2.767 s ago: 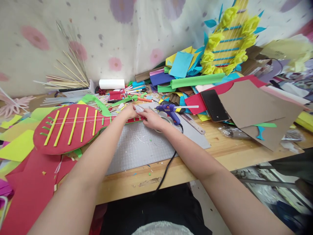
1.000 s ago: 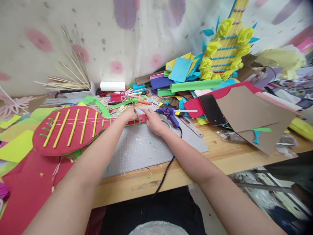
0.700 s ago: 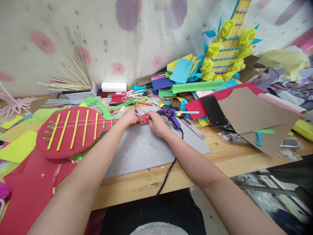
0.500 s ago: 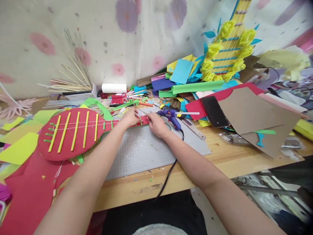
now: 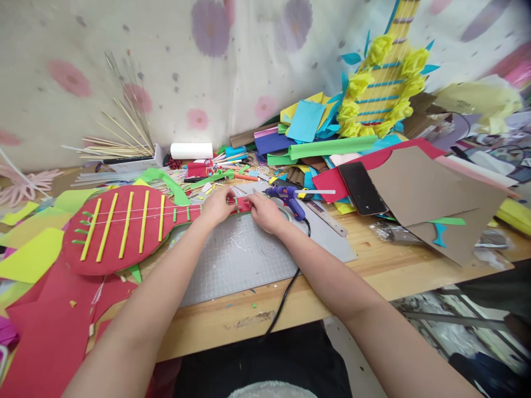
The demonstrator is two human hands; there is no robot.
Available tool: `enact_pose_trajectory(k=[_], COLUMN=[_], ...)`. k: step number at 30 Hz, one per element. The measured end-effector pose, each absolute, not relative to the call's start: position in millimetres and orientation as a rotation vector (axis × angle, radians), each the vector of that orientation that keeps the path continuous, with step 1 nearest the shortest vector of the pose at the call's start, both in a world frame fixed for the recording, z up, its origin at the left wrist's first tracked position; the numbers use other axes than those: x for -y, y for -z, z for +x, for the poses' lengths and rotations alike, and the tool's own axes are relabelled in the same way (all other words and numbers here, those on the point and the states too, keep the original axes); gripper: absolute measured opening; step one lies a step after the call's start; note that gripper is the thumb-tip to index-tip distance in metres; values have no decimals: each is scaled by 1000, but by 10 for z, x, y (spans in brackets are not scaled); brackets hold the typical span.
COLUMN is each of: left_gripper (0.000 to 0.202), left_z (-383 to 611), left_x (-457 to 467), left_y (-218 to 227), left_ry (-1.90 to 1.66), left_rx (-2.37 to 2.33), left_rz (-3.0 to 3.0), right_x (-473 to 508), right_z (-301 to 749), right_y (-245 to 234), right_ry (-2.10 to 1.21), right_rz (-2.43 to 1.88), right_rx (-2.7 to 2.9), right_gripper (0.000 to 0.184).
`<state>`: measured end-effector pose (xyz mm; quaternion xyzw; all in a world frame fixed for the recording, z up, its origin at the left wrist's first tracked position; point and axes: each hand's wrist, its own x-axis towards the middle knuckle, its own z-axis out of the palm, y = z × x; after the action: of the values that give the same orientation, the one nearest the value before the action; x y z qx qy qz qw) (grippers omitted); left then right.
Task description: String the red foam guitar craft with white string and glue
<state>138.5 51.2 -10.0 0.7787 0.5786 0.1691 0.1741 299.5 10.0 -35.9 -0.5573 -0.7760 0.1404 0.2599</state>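
A red craft-paper lute [image 5: 112, 213] lies across the table, its rounded body to the left and its narrow neck under my hands. Yellow strips [image 5: 125, 224] cross the body, and small green pegs [image 5: 175, 214] cross the neck. From the body, thin white strings [image 5: 141, 213] run along the neck to my left hand [image 5: 216, 207]. That hand is bent over the neck, its fingers closed around a string. Beside it, my right hand [image 5: 263, 213] has bent fingertips pressed together at the neck's far end; what they pinch is too small to see.
A purple glue gun [image 5: 286, 194], a tape roll [image 5: 286, 213] and a metal ruler [image 5: 327, 218] lie by my right hand on the grey cutting mat [image 5: 240, 265]. A black phone [image 5: 363, 188] rests on brown card [image 5: 427, 193]. A yellow paper instrument [image 5: 381, 94] leans behind.
My left hand has moved slightly along the neck, its fingers still bent. My right hand stays at the neck's end. The whole view has shifted a little.
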Motion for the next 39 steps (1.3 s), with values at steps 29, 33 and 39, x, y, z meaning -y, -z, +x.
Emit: enact_pose_trajectory(k=[29, 33, 39], left_gripper=[47, 47, 44], left_z=[1142, 1142, 1131], left_x=[-469, -468, -460], left_y=[228, 202, 186], left_ry=[-779, -784, -890], left_rx=[-1242, -1244, -1267], left_rz=[1975, 1936, 2013], right_x=[-247, -227, -202], right_z=[2932, 2936, 2950], right_y=[352, 303, 283], right_ry=[-186, -76, -48], right_rz=[-1349, -1346, -1308], right_rx=[2234, 2264, 2174], right_gripper=[36, 32, 35])
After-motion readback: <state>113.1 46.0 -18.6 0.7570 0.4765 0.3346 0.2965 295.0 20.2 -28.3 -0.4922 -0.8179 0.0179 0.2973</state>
